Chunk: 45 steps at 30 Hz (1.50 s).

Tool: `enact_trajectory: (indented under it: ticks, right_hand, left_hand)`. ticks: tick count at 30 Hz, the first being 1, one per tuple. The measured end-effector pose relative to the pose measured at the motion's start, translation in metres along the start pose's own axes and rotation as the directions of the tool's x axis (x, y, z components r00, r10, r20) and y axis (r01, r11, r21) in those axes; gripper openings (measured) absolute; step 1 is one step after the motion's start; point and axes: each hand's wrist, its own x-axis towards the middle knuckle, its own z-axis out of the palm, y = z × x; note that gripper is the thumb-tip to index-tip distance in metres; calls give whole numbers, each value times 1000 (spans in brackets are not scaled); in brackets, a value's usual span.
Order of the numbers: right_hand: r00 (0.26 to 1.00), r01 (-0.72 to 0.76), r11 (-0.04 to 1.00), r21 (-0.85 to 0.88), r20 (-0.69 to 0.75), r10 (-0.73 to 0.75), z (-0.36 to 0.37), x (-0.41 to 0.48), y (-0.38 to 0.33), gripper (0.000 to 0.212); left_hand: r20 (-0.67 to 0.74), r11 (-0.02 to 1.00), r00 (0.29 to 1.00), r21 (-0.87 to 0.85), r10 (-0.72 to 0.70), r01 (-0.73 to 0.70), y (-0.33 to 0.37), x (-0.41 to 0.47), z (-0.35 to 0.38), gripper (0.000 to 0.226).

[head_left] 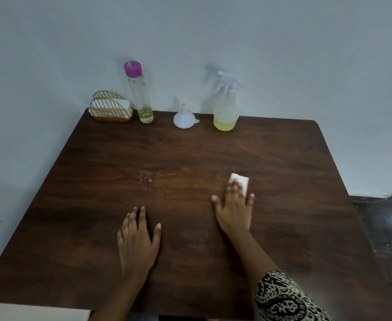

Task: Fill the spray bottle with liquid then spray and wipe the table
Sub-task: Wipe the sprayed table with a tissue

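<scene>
Spray bottle (pixel 226 107) first: I see it upright at the far edge of the table (pixel 213 147), right of the middle, close to the wall (pixel 283 54). It is clear with a white trigger head, and yellowish liquid fills its lower part. Just to its left at the same edge a white funnel (pixel 183 118) stands wide mouth down, spout up, apart from the bottle. Further left is a tall clear bottle with a pink cap (pixel 139 93), holding a little pale liquid at the bottom. Beside it, in the far left corner, a gold wire napkin holder (pixel 110 107) holds white napkins.

Toward the middle of the table I make out a small patch of droplets (pixel 149 181) on the dark wood. To the right of them lies a folded white tissue (pixel 242 180). My view shows the right hand (pixel 234 209) pressing on it with straight, spread fingers laid over its near part, the far end of the tissue showing past the fingertips. A black-and-cream patterned sleeve (pixel 285 297) covers that arm near the table's near edge.

The left hand (pixel 138 242) rests flat on the table, palm down, fingers relaxed and holding nothing, nearer the near edge and below the droplets, well apart from the tissue.
</scene>
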Motion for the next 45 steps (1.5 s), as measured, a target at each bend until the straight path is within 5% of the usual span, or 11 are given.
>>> enact_trajectory:
  ticks: [3, 10, 16, 22, 29, 34, 41, 45]
  right_hand:
    - [990, 130, 991, -36, 52, -128, 7, 6, -13, 85]
    - [987, -156, 988, -9, 20, 157, -16, 59, 15, 76]
    - [981, 181, 983, -33, 80, -178, 11, 46, -65, 73]
    - [990, -141, 990, -10, 1, 141, 0, 56, -35, 76]
    - [953, 289, 957, 2, 98, -288, 33, 16, -145, 79]
    - [1000, -25, 1000, -4, 5, 25, 21, 28, -92, 76]
    - [952, 296, 955, -1, 78, -295, 47, -41, -174, 77]
    - [996, 93, 992, -86, 6, -93, 36, -37, -94, 83]
  left_hand:
    - [-6, 1000, 1000, 5, 13, -13, -2, 0, 2, 70]
    - [-50, 999, 999, -40, 14, -16, -9, 6, 4, 70]
    - [-57, 997, 997, -58, -47, 44, -32, 41, -5, 62]
    - [-126, 994, 986, -36, -111, 107, -87, 65, -19, 58]
    - [-161, 987, 974, -5, -161, 162, -129, 80, -29, 56]
    - [-178, 983, 967, -21, -184, 183, -133, 79, -28, 55]
    - [-168, 981, 967, -4, -189, 192, -134, 79, -27, 52]
    - [-150, 980, 970, 6, -194, 197, -133, 79, -27, 53]
